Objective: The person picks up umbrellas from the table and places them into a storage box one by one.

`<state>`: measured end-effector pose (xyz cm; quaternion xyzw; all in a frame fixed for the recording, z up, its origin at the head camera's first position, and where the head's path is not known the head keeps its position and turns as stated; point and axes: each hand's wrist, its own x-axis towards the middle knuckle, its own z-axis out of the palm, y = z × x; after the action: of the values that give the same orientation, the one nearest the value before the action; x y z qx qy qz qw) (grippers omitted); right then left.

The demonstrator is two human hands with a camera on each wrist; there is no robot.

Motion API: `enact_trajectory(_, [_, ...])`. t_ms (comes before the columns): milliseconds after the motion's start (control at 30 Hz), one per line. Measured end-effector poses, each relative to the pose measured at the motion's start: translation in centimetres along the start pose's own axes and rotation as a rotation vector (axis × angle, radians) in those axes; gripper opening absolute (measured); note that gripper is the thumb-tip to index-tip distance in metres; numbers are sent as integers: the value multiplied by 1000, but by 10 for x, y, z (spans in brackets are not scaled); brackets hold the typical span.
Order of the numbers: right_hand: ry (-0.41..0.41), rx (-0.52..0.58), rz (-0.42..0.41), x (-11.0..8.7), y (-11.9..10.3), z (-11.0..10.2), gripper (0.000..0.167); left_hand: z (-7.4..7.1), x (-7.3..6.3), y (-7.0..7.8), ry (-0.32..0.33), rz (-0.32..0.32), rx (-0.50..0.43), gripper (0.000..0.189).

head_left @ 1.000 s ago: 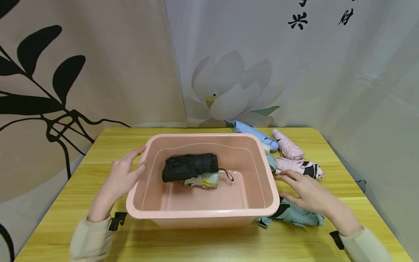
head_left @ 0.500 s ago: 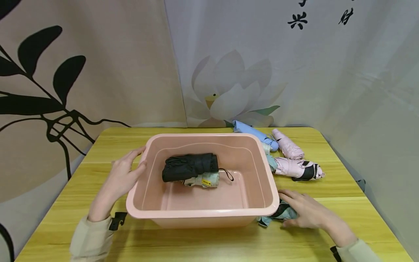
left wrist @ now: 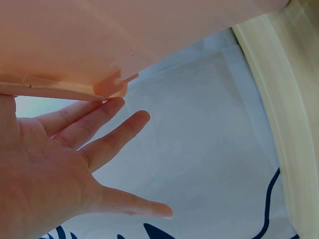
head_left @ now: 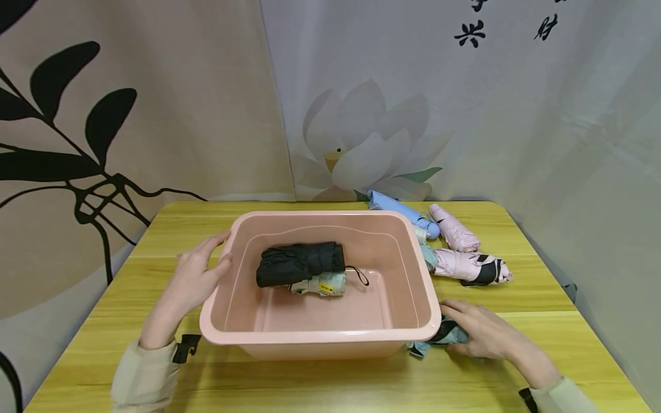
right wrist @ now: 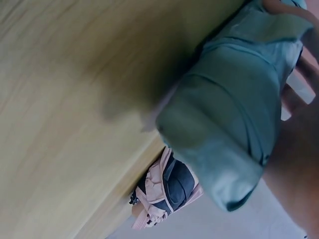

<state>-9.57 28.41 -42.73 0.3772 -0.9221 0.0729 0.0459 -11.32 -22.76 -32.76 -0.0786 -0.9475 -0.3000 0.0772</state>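
My left hand (head_left: 198,275) rests at the left rim of a pink plastic tub (head_left: 320,338). The left wrist view shows that hand (left wrist: 65,159) with its fingers straight and spread, some tips at the rim's underside. A folded black umbrella (head_left: 304,264) with a wrist loop lies in the tub, on top of a pale folded umbrella (head_left: 325,284) with a yellow label. At the tub's right front corner my right hand (head_left: 482,332) grips a folded teal umbrella (right wrist: 224,114) with black patches. Part of this umbrella is hidden under the hand in the head view.
Beyond my right hand lie a blue folded umbrella (head_left: 400,212), a pink one (head_left: 454,229) and a pink-and-black one (head_left: 472,267). Another teal piece (head_left: 428,255) shows beside the tub's right wall. A printed curtain (head_left: 372,103) hangs behind the wooden table (head_left: 310,390).
My right hand has moved toward the front, from beside the pink-and-black umbrella onto the teal one, and grips it. The left hand and the tub keep their places.
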Motion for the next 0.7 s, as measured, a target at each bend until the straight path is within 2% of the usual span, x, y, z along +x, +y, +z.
enact_trajectory(100, [11,-5,-5,0,2,0,68,0,0,0,-2,1,2,51])
enact_trajectory(400, [-29,7,80,0,4,-6,66,0,0,0,-5,-3,-4,51])
enact_trajectory(700, [62,-60,18,5,9,-11,70,0,1,-1,-7,-10,0,52])
